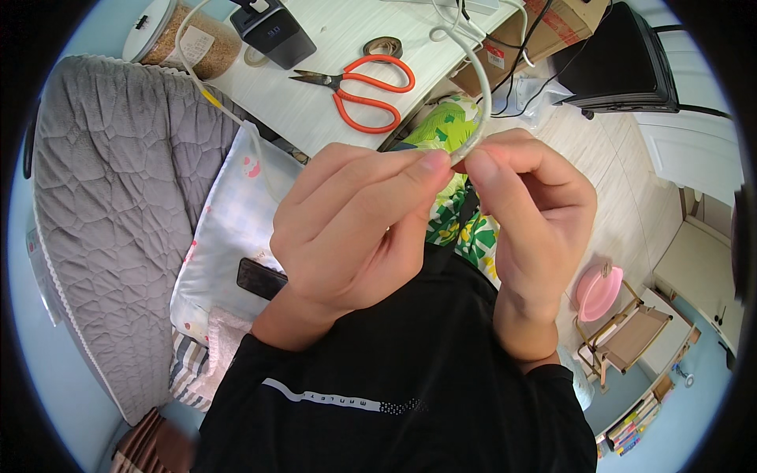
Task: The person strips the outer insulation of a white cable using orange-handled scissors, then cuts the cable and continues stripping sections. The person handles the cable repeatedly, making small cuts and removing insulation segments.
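Note:
In front of my chest, my left hand (pixel 359 225) pinches a white cable (pixel 482 83) between thumb and forefinger. The cable arches up from the fingertips and bends back toward the table. My right hand (pixel 540 209) meets it there, thumb and forefinger pressed together at the same stretch of cable; its other fingers are curled. Exactly what lies between the right fingertips is mostly hidden. Beyond my hands, scissors (pixel 344 80) with red handles lie on the white table (pixel 331 27), their blades pointing left. A dark roll of tape (pixel 384 47) sits just behind them.
A black box-shaped device (pixel 276 38) and a clear jar of grains (pixel 197 43) stand at the table's far left. A phone (pixel 260 278) lies on the bed by my left wrist. Cardboard box (pixel 544 35) and black suitcase (pixel 615 63) are far right; a pink basin (pixel 599 292) sits right.

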The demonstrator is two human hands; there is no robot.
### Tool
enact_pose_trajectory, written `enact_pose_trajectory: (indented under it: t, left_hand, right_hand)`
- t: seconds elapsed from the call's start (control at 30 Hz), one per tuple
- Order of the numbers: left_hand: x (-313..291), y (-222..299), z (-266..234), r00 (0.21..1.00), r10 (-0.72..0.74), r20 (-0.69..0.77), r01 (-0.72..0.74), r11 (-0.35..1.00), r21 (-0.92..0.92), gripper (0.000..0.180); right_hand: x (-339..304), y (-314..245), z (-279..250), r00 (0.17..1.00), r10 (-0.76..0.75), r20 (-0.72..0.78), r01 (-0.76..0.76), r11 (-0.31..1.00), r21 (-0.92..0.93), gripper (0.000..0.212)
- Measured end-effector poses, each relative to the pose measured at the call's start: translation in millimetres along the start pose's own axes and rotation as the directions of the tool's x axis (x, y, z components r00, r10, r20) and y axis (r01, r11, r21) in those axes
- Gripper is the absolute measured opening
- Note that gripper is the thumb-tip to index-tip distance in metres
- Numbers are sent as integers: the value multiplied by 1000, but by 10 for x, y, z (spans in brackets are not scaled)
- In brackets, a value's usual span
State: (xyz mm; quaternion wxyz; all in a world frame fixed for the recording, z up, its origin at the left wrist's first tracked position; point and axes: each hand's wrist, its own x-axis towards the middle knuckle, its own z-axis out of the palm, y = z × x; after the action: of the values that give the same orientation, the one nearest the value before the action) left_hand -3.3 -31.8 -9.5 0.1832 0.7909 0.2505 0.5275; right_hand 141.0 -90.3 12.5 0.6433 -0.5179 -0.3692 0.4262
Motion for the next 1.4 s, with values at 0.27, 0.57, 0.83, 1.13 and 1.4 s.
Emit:
enact_pose_trajectory:
  t: [0.27, 0.57, 0.83, 1.13, 1.4]
  left_hand:
    - [16, 25, 4, 1000, 1, 12, -1, 1000, 12, 26]
    - [-15, 45, 36, 998, -64, -8, 64, 998, -17, 21]
    - [-24, 69, 2, 989, -126, -78, 120, 990, -74, 24]
    - [5, -23, -19, 998, 65, 20, -65, 997, 28, 26]
    - [-16, -75, -3, 998, 53, -41, -53, 999, 4, 30]
  right_hand:
    - [28, 54, 17, 999, -30, -24, 31, 998, 47, 2]
    - [41, 131, 64, 994, -57, -88, 54, 998, -33, 3]
    - [38, 352, 62, 993, 97, -62, -98, 995, -18, 8]
    - [87, 178, -34, 989, 117, 86, -137, 952, 273, 11]
    - [87, 126, -57, 977, 156, 148, -199, 916, 347, 13]
